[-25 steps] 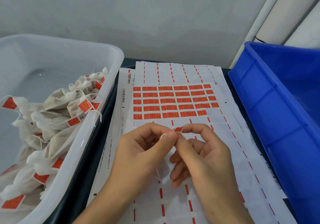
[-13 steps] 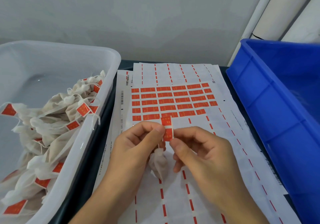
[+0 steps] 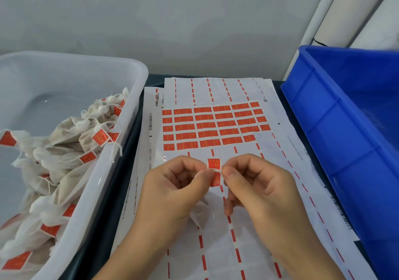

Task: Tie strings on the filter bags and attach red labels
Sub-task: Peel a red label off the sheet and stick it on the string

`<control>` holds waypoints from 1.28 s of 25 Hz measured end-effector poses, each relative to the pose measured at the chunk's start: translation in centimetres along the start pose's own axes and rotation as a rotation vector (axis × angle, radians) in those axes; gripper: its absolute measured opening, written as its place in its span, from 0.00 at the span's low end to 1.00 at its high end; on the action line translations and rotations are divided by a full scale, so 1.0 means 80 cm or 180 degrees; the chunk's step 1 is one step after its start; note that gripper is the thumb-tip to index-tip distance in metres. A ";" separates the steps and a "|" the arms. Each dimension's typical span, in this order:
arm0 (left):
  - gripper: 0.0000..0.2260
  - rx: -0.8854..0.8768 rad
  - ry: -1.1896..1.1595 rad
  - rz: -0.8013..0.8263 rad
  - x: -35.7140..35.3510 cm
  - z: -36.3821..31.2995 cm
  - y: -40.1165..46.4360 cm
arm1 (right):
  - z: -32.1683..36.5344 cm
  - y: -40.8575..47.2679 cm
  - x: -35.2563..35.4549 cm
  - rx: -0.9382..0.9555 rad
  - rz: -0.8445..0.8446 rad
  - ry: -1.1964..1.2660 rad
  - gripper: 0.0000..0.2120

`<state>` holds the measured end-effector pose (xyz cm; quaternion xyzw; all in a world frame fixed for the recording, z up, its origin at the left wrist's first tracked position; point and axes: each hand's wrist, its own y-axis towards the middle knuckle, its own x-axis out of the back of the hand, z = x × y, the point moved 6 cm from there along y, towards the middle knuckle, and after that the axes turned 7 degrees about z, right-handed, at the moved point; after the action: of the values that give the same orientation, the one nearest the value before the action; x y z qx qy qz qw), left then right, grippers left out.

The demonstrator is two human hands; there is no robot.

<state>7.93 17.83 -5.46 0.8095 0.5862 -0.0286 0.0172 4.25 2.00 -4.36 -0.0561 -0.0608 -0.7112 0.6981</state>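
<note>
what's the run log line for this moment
step: attach label | left hand: pinches red label | right hand: pinches same label | filter bag: hangs below

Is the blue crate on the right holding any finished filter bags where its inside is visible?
No: the visible inside of the blue crate is bare, while the labelled filter bags lie in the white tub.

Soft, even, fairly bright light falls from above, so shadows are faint and blurred. A small glare spot sits on the tub (image 3: 46, 100) floor. Focus is slightly soft throughout, fine print on the sheets (image 3: 280, 128) is unreadable, and straight edges bow toward the frame's borders from wide-angle distortion.
</note>
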 end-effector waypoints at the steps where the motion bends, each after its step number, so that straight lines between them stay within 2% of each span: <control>1: 0.03 0.0002 0.0012 -0.0011 0.000 0.000 0.000 | -0.001 0.000 -0.001 -0.0013 0.0021 0.0070 0.03; 2: 0.03 0.0001 0.0037 -0.0018 0.000 0.002 0.000 | 0.000 0.001 -0.003 -0.0042 0.0046 0.0157 0.02; 4: 0.05 0.0018 0.0050 -0.0010 0.000 0.005 0.000 | -0.002 0.001 -0.005 -0.0113 0.0114 0.0184 0.08; 6: 0.05 0.0032 0.0045 0.0019 -0.001 0.004 0.000 | -0.004 0.002 -0.007 -0.0172 0.0151 0.0064 0.11; 9: 0.03 0.0092 0.0107 0.0096 -0.005 -0.001 0.001 | -0.002 0.002 -0.002 -0.0095 0.0084 -0.0108 0.09; 15: 0.13 0.0092 0.0396 0.0064 -0.002 -0.005 0.000 | 0.004 0.001 0.009 0.0039 0.0070 -0.0219 0.07; 19: 0.09 0.0040 0.0572 0.0021 -0.005 -0.005 -0.001 | 0.004 0.001 0.009 0.0031 0.0059 -0.0353 0.08; 21: 0.05 -0.0126 0.0509 -0.0015 -0.005 -0.008 -0.004 | 0.003 0.001 0.010 0.0002 0.0001 -0.0410 0.05; 23: 0.10 -0.0429 0.0531 -0.0096 -0.004 -0.015 -0.010 | 0.002 0.001 0.011 0.0002 -0.0004 -0.0410 0.04; 25: 0.10 -0.0714 0.0860 -0.0138 -0.007 -0.022 -0.015 | 0.003 0.000 0.011 0.0003 0.0021 -0.0376 0.06; 26: 0.08 -0.0805 0.1014 -0.0112 -0.009 -0.025 -0.016 | 0.004 0.000 0.011 -0.0019 0.0032 -0.0336 0.06; 28: 0.03 -0.0919 0.1258 -0.0050 -0.014 -0.029 -0.015 | 0.004 0.000 0.011 -0.0050 0.0064 -0.0192 0.07; 32: 0.07 -0.0970 0.1544 -0.0101 -0.014 -0.028 -0.014 | 0.003 -0.001 0.011 -0.0090 0.0020 -0.0083 0.10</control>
<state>6.63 17.29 -3.11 0.7715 0.5833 0.2540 -0.0026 4.19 1.16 -3.97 -0.0755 -0.0597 -0.7090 0.6986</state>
